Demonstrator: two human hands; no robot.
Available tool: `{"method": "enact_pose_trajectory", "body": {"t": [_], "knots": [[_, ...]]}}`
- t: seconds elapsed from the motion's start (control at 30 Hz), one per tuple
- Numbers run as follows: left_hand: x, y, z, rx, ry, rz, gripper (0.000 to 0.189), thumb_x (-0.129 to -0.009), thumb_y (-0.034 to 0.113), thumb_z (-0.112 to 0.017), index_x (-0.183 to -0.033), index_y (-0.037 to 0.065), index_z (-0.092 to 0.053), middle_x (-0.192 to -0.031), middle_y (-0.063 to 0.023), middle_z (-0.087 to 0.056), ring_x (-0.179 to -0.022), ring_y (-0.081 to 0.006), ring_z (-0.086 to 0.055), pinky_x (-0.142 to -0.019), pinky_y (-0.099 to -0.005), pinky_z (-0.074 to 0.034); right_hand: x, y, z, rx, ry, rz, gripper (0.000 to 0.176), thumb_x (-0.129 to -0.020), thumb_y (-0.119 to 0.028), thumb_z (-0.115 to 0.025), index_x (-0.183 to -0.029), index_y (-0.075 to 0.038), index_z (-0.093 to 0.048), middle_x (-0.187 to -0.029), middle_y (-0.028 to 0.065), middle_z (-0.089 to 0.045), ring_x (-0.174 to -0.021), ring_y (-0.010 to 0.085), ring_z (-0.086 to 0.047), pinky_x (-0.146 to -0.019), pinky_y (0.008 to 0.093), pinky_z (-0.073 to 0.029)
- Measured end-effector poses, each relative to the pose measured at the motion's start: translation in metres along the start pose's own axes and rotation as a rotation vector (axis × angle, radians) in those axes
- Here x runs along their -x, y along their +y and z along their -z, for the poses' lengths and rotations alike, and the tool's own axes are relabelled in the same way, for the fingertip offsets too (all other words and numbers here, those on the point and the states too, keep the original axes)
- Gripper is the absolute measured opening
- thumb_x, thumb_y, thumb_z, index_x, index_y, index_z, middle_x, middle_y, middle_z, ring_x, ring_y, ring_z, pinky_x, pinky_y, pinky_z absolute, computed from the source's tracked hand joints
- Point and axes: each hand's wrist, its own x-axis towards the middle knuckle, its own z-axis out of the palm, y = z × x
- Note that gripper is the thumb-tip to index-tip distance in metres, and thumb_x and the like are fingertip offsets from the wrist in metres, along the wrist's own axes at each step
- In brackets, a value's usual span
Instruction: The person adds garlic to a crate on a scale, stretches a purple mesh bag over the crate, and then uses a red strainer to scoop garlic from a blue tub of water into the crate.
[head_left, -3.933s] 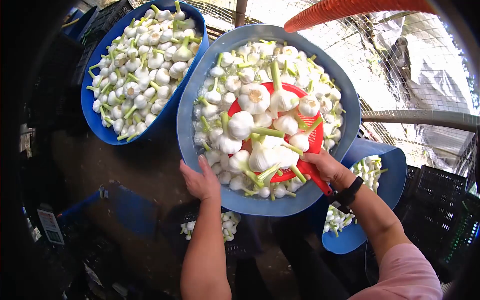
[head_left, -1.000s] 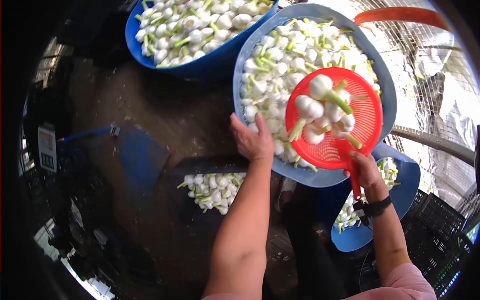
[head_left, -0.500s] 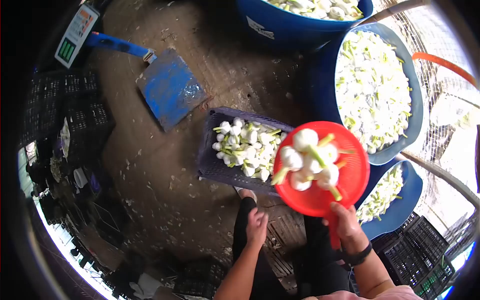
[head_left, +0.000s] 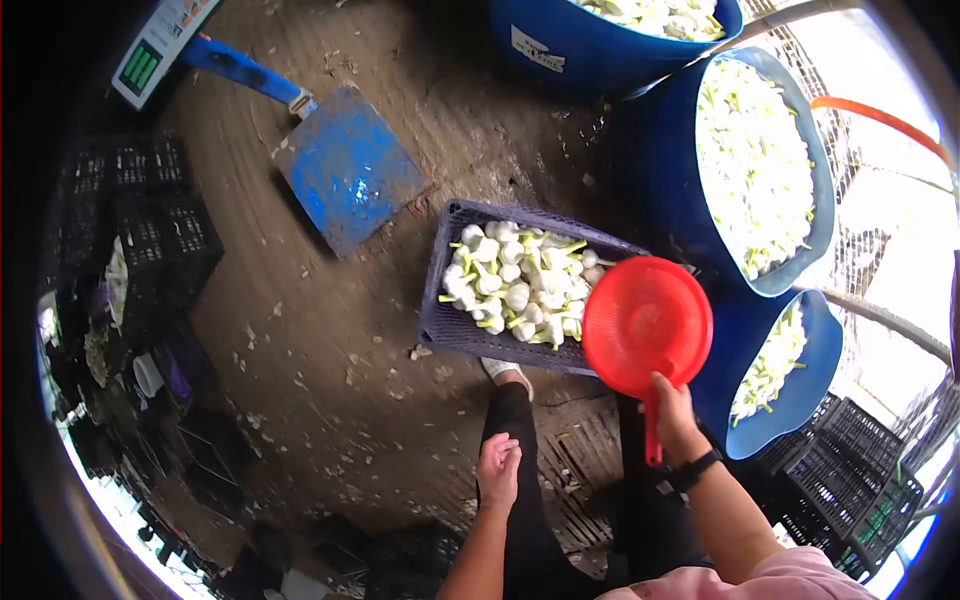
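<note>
My right hand (head_left: pixel 672 412) grips the handle of a red plastic colander (head_left: pixel 648 322), which holds nothing and hangs over the right end of a dark purple crate (head_left: pixel 436 318). White garlic bulbs (head_left: pixel 518 288) with short green stems lie heaped in that crate; the colander hides its right end. Over my left knee, my left hand (head_left: pixel 498 470) hovers with its fingers curled in and nothing visible in them.
Blue tubs (head_left: pixel 640 165) filled with garlic stand along the right side. A blue platform scale (head_left: pixel 350 170) with a display (head_left: pixel 140 65) sits on the littered floor. Black crates are stacked at left (head_left: pixel 160 240) and lower right (head_left: pixel 850 460).
The garlic bulbs that lay in the colander have left it, and the crate looks fuller. The colander has moved lower and appears smaller. My left hand has shifted slightly down.
</note>
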Motion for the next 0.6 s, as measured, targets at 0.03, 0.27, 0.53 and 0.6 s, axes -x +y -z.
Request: {"method": "enact_pose_trajectory", "body": {"t": [0.03,0.27,0.53,0.6], "knots": [[-0.003,0.001,0.008,0.015,0.002,0.004,0.035,-0.084,0.015,-0.063,-0.115,0.006,-0.049,-0.1,-0.0063,-0.058,-0.083,-0.0124,-0.055,-0.072,-0.0264,-0.047,0.011,-0.001,0.007,-0.082,0.025,-0.013,0.02,-0.087,-0.021,-0.057,-0.1,-0.006,-0.054,-0.084,0.005,-0.058,-0.057,0.0157,-0.055,-0.044,0.0284,-0.047],[0.004,0.012,0.027,-0.514,-0.027,0.092,0.028,-0.084,0.016,-0.064,-0.107,0.004,-0.055,-0.093,-0.007,-0.062,-0.085,-0.014,-0.058,-0.079,-0.0278,-0.048,0.058,0.02,0.055,-0.517,0.058,-0.04,0.025,-0.087,-0.02,-0.057,-0.106,-0.005,-0.05,-0.089,0.0065,-0.058,-0.069,0.0174,-0.058,-0.047,0.0304,-0.047],[-0.01,0.017,0.007,-0.441,-0.037,0.251,0.021,-0.085,0.016,-0.061,-0.104,0.008,-0.054,-0.086,-0.004,-0.063,-0.064,-0.0114,-0.059,-0.056,-0.0222,-0.047,0.041,0.019,0.175,-0.807,0.265,0.064,0.026,-0.089,-0.02,-0.054,-0.108,-0.004,-0.049,-0.092,0.0084,-0.059,-0.068,0.0185,-0.059,-0.05,0.0312,-0.051],[-0.015,0.015,-0.012,-0.72,-0.1,0.265,0.021,-0.087,0.017,-0.06,-0.105,0.008,-0.053,-0.082,-0.0032,-0.061,-0.062,-0.0102,-0.057,-0.052,-0.0213,-0.044,0.041,0.024,0.223,-0.844,0.369,0.107,0.028,-0.09,-0.021,-0.054,-0.111,-0.004,-0.049,-0.093,0.0086,-0.06,-0.068,0.0187,-0.06,-0.05,0.0306,-0.052]]}}
